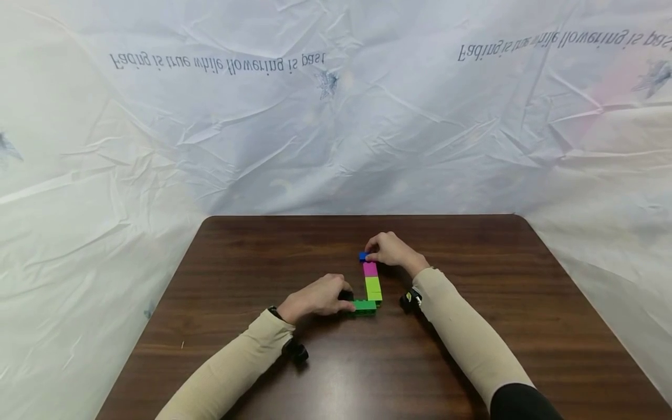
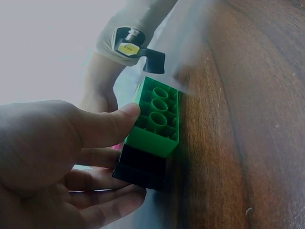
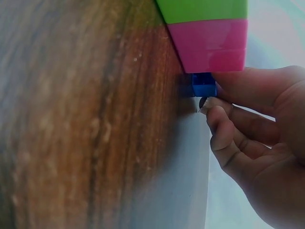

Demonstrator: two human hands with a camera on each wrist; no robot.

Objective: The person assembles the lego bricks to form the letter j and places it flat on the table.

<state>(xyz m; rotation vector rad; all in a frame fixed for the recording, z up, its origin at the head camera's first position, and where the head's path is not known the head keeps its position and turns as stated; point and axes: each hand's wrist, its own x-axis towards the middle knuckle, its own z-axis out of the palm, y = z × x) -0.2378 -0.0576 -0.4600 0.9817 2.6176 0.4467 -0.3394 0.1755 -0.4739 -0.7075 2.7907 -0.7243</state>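
A row of toy building bricks makes an L shape over the table. Its short leg has a green brick (image 1: 364, 307), whose hollow underside with round tubes faces the left wrist view, and a black brick (image 2: 142, 167) at its end. My left hand (image 1: 321, 294) holds this end, thumb on the green brick and fingers around the black one. A lime brick (image 1: 373, 288) and a pink brick (image 1: 370, 269) form the long leg. At its far end my right hand (image 1: 391, 249) pinches a small blue brick (image 3: 204, 86), right against the pink one, between thumb and fingers.
The dark wooden table (image 1: 252, 251) has rounded far corners. Behind and beside it hangs a wrinkled white sheet (image 1: 336, 146) printed with lettering. Small black devices are strapped at the left wrist (image 1: 296, 352) and the right wrist (image 1: 410, 300).
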